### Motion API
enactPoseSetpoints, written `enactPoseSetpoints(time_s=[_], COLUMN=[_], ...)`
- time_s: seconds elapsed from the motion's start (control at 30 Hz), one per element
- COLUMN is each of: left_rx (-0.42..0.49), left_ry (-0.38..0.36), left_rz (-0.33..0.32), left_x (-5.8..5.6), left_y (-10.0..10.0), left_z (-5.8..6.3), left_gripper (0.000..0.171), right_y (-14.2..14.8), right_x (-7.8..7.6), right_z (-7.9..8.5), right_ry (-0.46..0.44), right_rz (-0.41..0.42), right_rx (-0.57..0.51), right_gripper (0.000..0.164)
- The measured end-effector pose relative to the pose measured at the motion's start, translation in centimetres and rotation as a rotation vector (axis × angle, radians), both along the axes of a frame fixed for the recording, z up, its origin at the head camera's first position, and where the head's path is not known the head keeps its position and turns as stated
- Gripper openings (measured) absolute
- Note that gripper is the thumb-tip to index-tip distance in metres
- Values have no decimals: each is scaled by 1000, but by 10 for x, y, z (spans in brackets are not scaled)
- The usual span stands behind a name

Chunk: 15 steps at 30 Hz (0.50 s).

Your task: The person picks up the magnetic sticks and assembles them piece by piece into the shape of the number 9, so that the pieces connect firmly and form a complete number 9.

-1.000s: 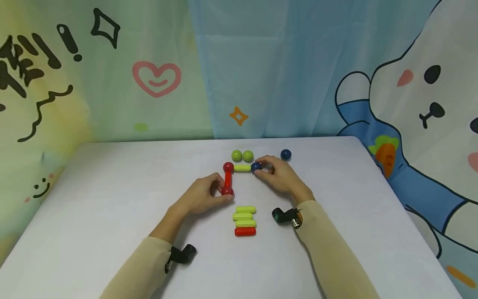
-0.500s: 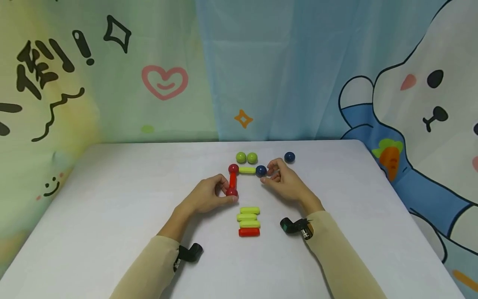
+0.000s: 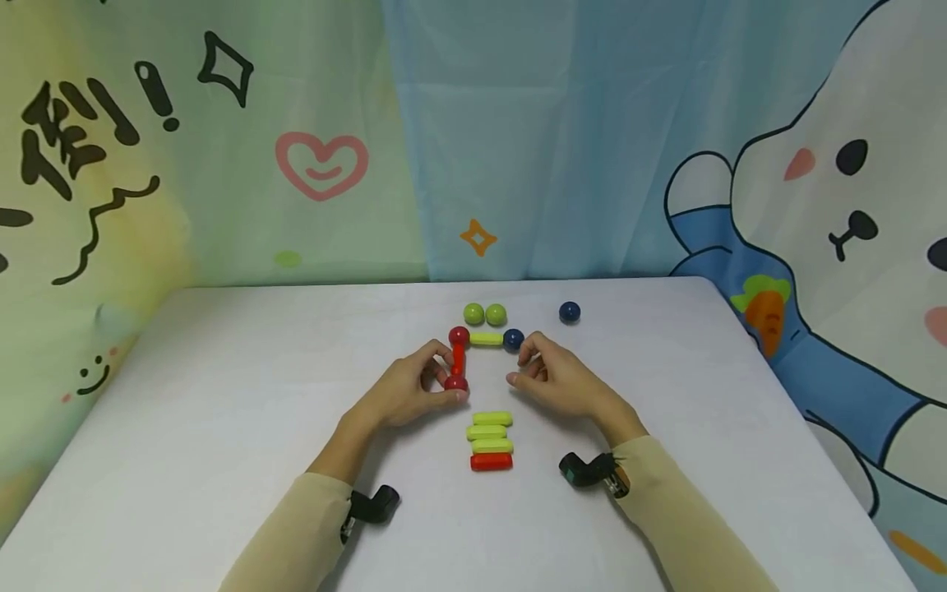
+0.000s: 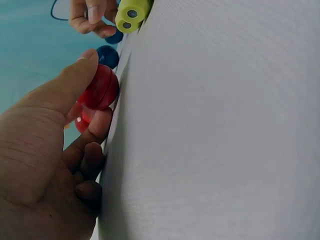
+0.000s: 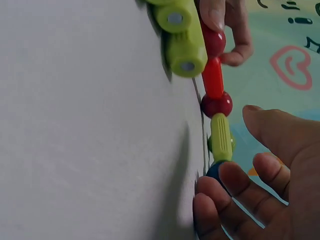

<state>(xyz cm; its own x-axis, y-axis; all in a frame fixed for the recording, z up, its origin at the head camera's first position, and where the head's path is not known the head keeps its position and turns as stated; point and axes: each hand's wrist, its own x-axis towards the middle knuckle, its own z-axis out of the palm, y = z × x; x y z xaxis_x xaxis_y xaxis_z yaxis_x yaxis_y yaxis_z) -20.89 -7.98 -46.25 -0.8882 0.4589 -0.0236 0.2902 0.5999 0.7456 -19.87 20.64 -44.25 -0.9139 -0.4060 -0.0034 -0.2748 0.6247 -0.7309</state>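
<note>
My left hand (image 3: pixel 411 384) pinches the near red ball (image 4: pixel 103 88) between thumb and fingers. A red magnetic rod (image 3: pixel 459 359) joins that ball to a far red ball (image 3: pixel 459 335). From there a yellow-green rod (image 3: pixel 486 339) runs right to a dark blue ball (image 3: pixel 513 340), making an L shape with a corner at the far left. My right hand (image 3: pixel 560 380) holds nothing; its fingers are loosely bent just right of and nearer than the blue ball. In the right wrist view its fingertips partly cover the blue ball (image 5: pixel 214 170).
Several yellow-green rods (image 3: pixel 487 432) and a red rod (image 3: pixel 491 462) lie in a stack-like row nearer on the white table (image 3: pixel 222 427). Behind the L are two green balls (image 3: pixel 484 314), with a loose dark blue ball (image 3: pixel 569 312) to their right. A printed curtain (image 3: pixel 533 164) hangs behind.
My right hand has let go of the blue ball at the end of the yellow-green rod and drawn back toward me. My left hand stays at the near red ball.
</note>
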Motion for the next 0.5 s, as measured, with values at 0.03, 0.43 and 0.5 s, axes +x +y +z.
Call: enactPoseSetpoints(time_s=[0.03, 0.43, 0.5], left_rx=[0, -12, -14], left_ry=[1, 14, 9], left_rz=[-3, -12, -7], left_x=[0, 0, 1], left_y=[0, 1, 1], left_z=[0, 3, 2], left_gripper=[49, 53, 53], right_y=[-1, -7, -9], right_x=[1, 9, 10], right_z=[1, 3, 2], right_ry=[-5, -18, -33], right_rz=[6, 55, 63], right_rx=[2, 18, 22], right_gripper=[30, 26, 25])
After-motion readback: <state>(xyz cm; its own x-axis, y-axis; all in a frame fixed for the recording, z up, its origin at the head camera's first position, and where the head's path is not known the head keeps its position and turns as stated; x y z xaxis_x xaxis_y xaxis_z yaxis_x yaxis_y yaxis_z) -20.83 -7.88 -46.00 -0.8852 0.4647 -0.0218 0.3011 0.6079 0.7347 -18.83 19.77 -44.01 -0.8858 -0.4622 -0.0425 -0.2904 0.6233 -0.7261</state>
